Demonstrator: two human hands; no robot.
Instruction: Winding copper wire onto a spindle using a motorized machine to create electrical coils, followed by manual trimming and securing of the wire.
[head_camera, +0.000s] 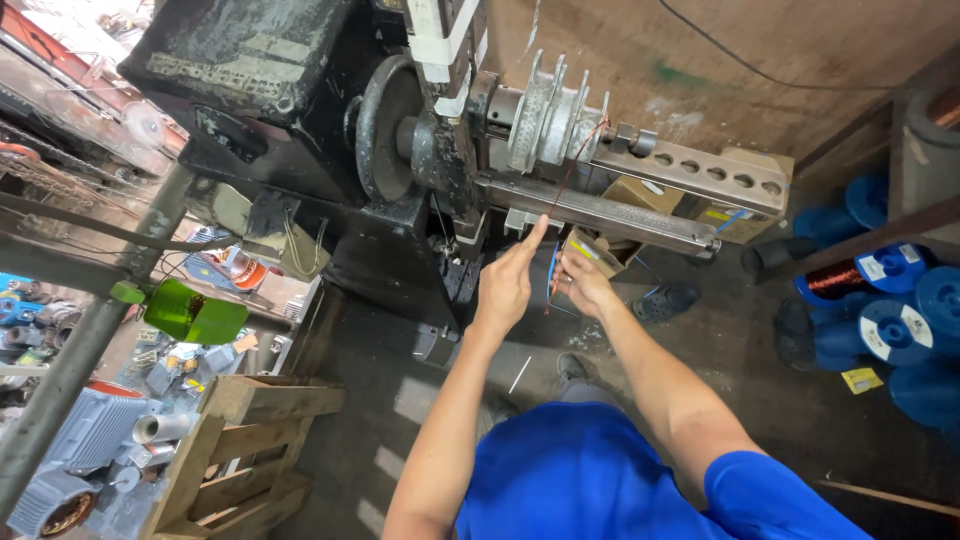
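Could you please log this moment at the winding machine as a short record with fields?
Left hand: forefinger raised, tip at the steel bar
Right hand: pinching thin copper wire
Wire path: up to the stepped former
Machine: dark, greasy, flywheel at its side
Right floor: blue spools
Left: wooden pallet, green bottle

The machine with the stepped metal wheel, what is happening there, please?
A person in a blue shirt stands at a dark winding machine. The left hand points its forefinger up at the metal bar. The right hand pinches a thin copper wire that runs up to the stepped former. Blue wire spools lie on the floor.
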